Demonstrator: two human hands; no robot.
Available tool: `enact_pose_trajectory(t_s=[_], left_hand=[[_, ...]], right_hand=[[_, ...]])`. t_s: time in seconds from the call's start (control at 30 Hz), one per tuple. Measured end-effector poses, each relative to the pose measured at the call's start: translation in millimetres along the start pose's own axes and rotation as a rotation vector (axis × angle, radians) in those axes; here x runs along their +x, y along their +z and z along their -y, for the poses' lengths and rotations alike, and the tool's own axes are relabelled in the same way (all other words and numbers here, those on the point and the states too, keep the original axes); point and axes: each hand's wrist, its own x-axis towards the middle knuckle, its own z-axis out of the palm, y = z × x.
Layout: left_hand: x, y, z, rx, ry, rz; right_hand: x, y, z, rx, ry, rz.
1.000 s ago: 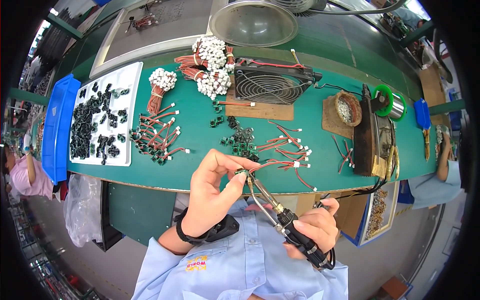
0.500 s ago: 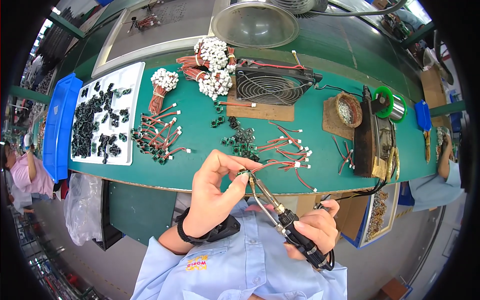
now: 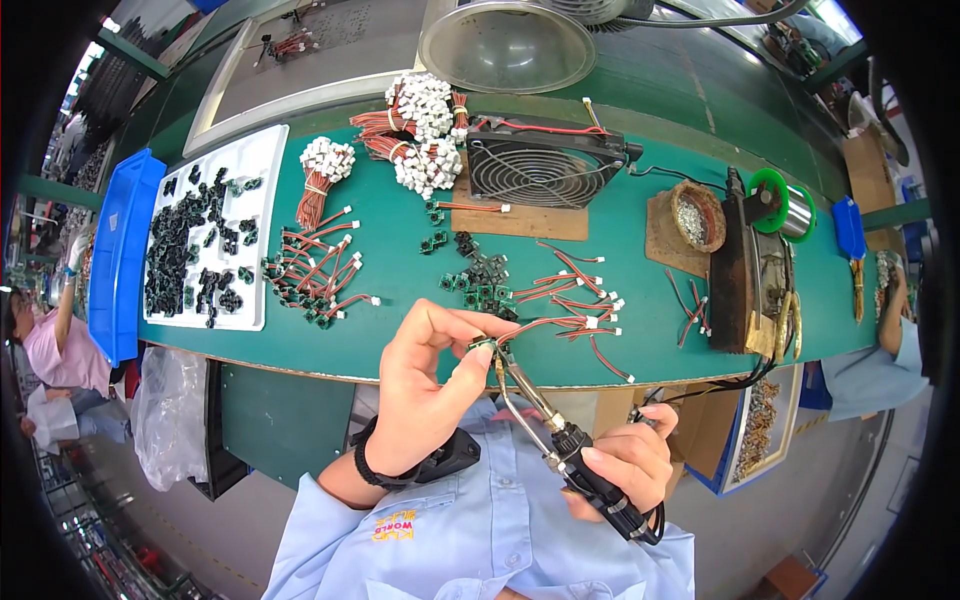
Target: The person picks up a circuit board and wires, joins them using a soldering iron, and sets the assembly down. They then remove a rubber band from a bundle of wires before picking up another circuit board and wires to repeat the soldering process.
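- I see only a sliver of the circuit board (image 3: 481, 342); the left hand (image 3: 428, 385) pinches over it.
- At that pinch, contact from the tip of the soldering iron (image 3: 572, 443) is too small for me to tell.
- The right hand (image 3: 635, 462) hides part of its handle.
- Beyond the grip, my top edge crops a ribbed hose (image 3: 618, 12).

1) Soldering iron (image 3: 570, 442): black plastic grip, bare metal barrel, dull shine
2) Shirt (image 3: 500, 520), near: smooth, matt cloth
3) Worktop (image 3: 400, 260): smooth, matt
4) Blue bin (image 3: 117, 255), left: smooth, slightly glossy plastic
5) White tray (image 3: 250, 295), left: smooth, matt plastic
6) Bag (image 3: 172, 420), near left: clear, crinkled, glossy plastic
7) Fan (image 3: 545, 172), far: metal wire guard, black plastic frame
8) Spool (image 3: 772, 190), right: glossy green plastic
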Motion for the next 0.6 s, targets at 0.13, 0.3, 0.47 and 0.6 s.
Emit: enact_pose_trajectory(t_s=[0.13,0.3,0.47,0.6], left_hand=[[-0.1,1.3,0.3,-0.021,-0.002,0.0],[-0.6,2.3,1.0,-0.029,-0.005,0.003],[-1.0,2.4,0.9,0.005,0.006,0.002],[-1.3,3.1,-0.5,0.047,0.024,-0.011]], right_hand=[[-2.0,0.7,-2.0,0.011,-0.003,-0.012],[-1.5,1.7,-2.8,0.011,-0.001,-0.023],[-3.1,4.7,-7.2,-0.032,-0.086,-0.055],[-2.7,1.4,-3.9,-0.018,-0.056,-0.044]])
